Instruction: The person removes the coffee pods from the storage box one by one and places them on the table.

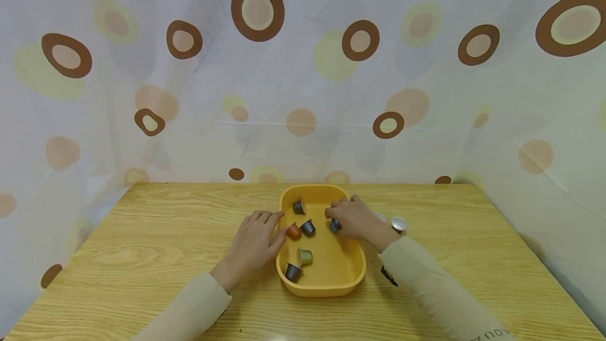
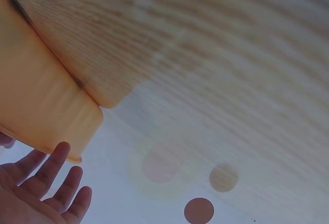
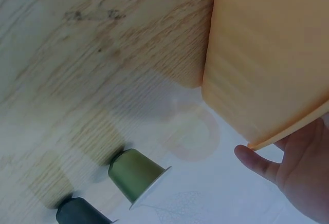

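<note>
A yellow plastic tray (image 1: 322,291) holds several coffee capsules: dark ones (image 1: 293,272), an orange one (image 1: 293,231) and a green one (image 1: 305,257). My right hand (image 1: 355,219) reaches over the tray's right side and pinches a blue coffee capsule (image 1: 335,225) inside it. In the right wrist view the tray wall hides that hand's fingertips and the capsule. At the left rim, my left hand (image 1: 255,241) rests with its fingers extended and holds no capsule. Its spread fingers (image 2: 54,165) show beside the rim in the left wrist view.
Right of the tray, a green capsule (image 3: 136,175) and a dark capsule (image 3: 82,212) stand on the wooden table (image 1: 189,225), lids up. The right forearm partly covers that area in the head view. A patterned cloth (image 1: 303,67) hangs behind the table.
</note>
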Available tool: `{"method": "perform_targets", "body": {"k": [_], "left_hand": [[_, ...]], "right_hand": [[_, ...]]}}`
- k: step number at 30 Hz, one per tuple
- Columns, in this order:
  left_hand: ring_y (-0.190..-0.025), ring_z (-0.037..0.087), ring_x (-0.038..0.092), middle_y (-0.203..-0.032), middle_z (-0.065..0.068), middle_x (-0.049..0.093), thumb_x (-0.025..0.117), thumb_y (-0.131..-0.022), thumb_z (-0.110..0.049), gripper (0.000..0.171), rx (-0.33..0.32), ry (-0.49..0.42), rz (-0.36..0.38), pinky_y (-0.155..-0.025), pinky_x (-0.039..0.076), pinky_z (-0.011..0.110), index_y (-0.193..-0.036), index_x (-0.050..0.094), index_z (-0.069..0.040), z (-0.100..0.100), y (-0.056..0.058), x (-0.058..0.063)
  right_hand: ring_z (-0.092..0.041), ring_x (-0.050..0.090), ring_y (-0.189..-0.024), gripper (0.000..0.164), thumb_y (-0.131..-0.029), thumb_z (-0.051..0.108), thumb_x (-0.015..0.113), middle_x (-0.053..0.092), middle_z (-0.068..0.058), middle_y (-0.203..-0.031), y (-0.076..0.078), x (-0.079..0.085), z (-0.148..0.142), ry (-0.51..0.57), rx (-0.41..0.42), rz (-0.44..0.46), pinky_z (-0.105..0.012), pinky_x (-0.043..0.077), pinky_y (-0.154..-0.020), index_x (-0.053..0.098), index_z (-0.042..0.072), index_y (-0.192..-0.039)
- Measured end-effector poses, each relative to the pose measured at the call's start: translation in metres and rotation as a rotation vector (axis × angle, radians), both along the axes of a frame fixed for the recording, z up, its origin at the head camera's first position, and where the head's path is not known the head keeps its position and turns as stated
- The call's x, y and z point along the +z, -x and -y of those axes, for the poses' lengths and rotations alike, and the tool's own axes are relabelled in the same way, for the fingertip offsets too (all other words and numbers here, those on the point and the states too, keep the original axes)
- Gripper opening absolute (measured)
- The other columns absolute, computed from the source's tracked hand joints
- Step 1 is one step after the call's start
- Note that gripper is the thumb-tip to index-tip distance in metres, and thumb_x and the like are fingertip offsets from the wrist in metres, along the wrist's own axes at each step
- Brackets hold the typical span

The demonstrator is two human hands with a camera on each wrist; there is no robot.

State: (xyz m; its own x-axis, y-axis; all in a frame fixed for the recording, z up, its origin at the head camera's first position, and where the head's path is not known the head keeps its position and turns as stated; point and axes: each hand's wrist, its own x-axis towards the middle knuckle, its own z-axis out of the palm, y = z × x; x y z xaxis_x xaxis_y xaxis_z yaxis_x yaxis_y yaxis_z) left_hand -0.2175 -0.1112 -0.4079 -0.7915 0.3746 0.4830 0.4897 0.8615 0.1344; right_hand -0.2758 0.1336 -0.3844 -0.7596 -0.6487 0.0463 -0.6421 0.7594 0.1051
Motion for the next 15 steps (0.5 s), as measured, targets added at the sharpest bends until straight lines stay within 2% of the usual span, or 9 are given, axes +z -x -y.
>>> {"method": "perform_targets", "body": {"k": [7, 15], "left_hand": [[-0.102, 0.024, 0.056, -0.107, 0.005, 0.064, 0.051, -0.09, -0.029, 0.034, 0.002, -0.004, -0.016, -0.086, 0.046, 0.041, -0.117, 0.059, -0.011, -0.0006, -0.0004, 0.0006], [-0.103, 0.024, 0.056, -0.108, 0.005, 0.064, 0.051, -0.09, -0.029, 0.034, -0.002, -0.002, -0.013, -0.087, 0.046, 0.041, -0.118, 0.059, -0.011, -0.0007, -0.0006, 0.0006]], "right_hand": [[-0.022, 0.056, -0.088, 0.024, -0.08, 0.015, 0.066, 0.061, 0.001, -0.097, -0.0009, 0.0015, 0.0022, -0.022, -0.026, 0.019, -0.04, 0.038, -0.074, 0.065, 0.02, -0.103], [-0.02, 0.054, -0.086, 0.02, -0.081, 0.013, 0.065, 0.061, 0.002, -0.096, -0.0021, -0.0004, 0.0053, -0.049, -0.067, 0.027, -0.04, 0.038, -0.077, 0.065, 0.021, -0.1]]}}
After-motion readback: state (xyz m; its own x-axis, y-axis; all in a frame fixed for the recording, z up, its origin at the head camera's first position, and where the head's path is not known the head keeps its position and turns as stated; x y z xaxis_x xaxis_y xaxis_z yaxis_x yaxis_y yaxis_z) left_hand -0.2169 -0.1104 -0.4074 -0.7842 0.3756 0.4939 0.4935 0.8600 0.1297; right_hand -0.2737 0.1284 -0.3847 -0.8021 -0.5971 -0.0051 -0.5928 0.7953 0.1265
